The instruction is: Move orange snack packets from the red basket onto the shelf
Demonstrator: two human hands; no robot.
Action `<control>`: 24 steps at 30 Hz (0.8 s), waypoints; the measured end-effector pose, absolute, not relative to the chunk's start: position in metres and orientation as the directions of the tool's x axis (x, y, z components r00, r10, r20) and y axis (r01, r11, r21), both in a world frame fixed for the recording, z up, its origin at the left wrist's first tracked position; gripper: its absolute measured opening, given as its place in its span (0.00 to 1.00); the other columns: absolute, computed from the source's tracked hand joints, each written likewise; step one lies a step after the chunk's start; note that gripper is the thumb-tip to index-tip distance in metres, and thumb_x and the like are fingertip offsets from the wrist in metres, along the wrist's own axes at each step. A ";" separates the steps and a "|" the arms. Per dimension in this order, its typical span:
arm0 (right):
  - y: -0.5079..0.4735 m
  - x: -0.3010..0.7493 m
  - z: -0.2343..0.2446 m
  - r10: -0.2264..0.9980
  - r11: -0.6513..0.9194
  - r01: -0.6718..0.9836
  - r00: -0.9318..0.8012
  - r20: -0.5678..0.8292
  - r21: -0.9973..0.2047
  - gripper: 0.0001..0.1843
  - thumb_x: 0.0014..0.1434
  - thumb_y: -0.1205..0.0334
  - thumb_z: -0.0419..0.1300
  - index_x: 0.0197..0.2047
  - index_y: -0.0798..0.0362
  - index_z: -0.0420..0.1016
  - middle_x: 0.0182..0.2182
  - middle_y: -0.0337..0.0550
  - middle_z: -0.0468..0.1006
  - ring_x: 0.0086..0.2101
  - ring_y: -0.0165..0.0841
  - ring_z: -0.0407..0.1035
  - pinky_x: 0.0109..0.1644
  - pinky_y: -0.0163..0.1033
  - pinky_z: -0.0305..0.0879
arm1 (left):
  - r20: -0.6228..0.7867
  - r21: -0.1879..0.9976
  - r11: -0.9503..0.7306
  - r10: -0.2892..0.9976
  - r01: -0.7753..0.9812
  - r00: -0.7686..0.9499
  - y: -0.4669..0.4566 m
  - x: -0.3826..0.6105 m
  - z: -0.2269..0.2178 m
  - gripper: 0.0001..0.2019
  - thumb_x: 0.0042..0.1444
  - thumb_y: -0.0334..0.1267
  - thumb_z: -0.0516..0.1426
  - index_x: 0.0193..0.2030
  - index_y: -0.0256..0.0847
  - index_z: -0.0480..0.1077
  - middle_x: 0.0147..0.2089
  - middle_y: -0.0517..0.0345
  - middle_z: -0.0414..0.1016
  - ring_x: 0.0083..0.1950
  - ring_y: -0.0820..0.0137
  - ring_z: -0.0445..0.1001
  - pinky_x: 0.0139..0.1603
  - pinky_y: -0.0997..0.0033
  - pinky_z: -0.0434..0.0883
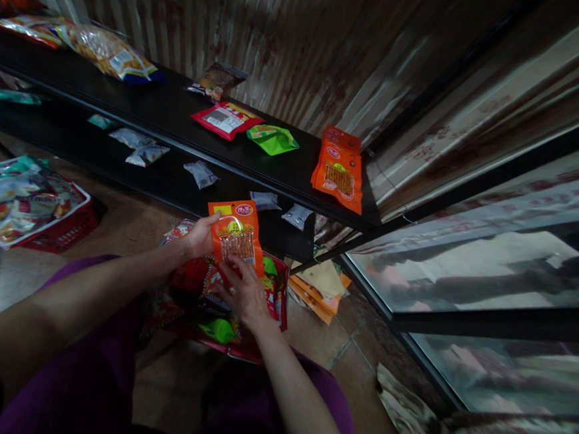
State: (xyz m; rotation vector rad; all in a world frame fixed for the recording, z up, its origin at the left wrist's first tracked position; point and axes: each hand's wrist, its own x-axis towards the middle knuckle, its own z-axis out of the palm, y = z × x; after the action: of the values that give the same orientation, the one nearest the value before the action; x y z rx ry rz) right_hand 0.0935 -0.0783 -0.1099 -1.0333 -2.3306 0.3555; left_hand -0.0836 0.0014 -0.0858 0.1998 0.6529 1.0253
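Observation:
An orange snack packet (pixel 235 234) is held up below the black shelf (pixel 293 174). My left hand (pixel 198 238) grips its left edge, thumb on the front. My right hand (pixel 242 288) pinches its bottom edge from below. Under both hands stands a red basket (pixel 280 295) full of snack packets, with green ones (pixel 220 330) among them. On the shelf top lie two orange packets (pixel 339 169) of the same kind at the right end, a green packet (pixel 272 139) and a red packet (pixel 225 119).
A lower shelf (pixel 172 178) carries small silver sachets (pixel 200 174). Another red basket (pixel 62 229) heaped with packets sits on the floor at left. Larger bags (pixel 106 52) lie far left on the top shelf. Flattened cardboard (pixel 320 287) lies by the glass door (pixel 466 271).

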 end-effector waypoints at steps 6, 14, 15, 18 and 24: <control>-0.064 0.112 -0.094 0.870 0.478 0.526 -0.172 0.463 -0.703 0.18 0.63 0.56 0.54 0.55 0.47 0.73 0.48 0.49 0.77 0.49 0.39 0.71 0.55 0.47 0.67 | -0.466 0.470 0.652 0.756 -0.595 0.460 -0.007 -0.090 -0.082 0.27 0.64 0.48 0.45 0.58 0.26 0.67 0.42 0.36 0.80 0.42 0.52 0.79 0.51 0.52 0.70; -0.025 0.137 -0.108 0.957 -0.234 -0.186 0.130 -0.260 -0.954 0.24 0.47 0.42 0.67 0.41 0.49 0.79 0.39 0.45 0.82 0.38 0.35 0.75 0.39 0.39 0.71 | -0.500 0.417 0.733 0.679 -0.537 0.538 -0.012 -0.080 -0.084 0.23 0.64 0.44 0.48 0.57 0.28 0.68 0.41 0.39 0.80 0.41 0.55 0.80 0.49 0.57 0.71; -0.026 0.135 -0.107 0.956 -0.250 -0.230 0.094 -0.278 -0.940 0.23 0.45 0.42 0.69 0.40 0.48 0.80 0.38 0.43 0.82 0.38 0.34 0.75 0.37 0.38 0.71 | -0.505 0.421 0.739 0.673 -0.526 0.541 -0.013 -0.078 -0.084 0.23 0.64 0.44 0.48 0.57 0.29 0.68 0.40 0.39 0.80 0.40 0.56 0.80 0.48 0.58 0.71; -0.032 0.128 -0.104 0.963 -0.244 -0.300 0.041 -0.268 -0.922 0.20 0.42 0.45 0.71 0.36 0.47 0.80 0.35 0.39 0.83 0.34 0.32 0.74 0.35 0.36 0.71 | -0.521 0.421 0.768 0.640 -0.482 0.565 -0.017 -0.073 -0.084 0.23 0.65 0.44 0.46 0.57 0.29 0.68 0.40 0.39 0.80 0.40 0.56 0.80 0.48 0.58 0.71; -0.032 0.122 -0.101 0.945 -0.245 -0.415 0.098 -0.311 -0.876 0.16 0.38 0.55 0.74 0.32 0.49 0.81 0.31 0.38 0.84 0.30 0.32 0.75 0.35 0.36 0.73 | -0.498 0.407 0.780 0.626 -0.475 0.600 -0.019 -0.070 -0.090 0.23 0.65 0.44 0.47 0.57 0.28 0.68 0.39 0.40 0.81 0.38 0.58 0.80 0.47 0.60 0.71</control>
State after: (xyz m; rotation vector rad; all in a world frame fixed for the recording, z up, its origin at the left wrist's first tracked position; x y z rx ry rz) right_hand 0.1222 -0.0322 -0.1008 -1.1672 -0.6356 1.4554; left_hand -0.0698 -0.0187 -0.0898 0.2431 0.6688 0.6451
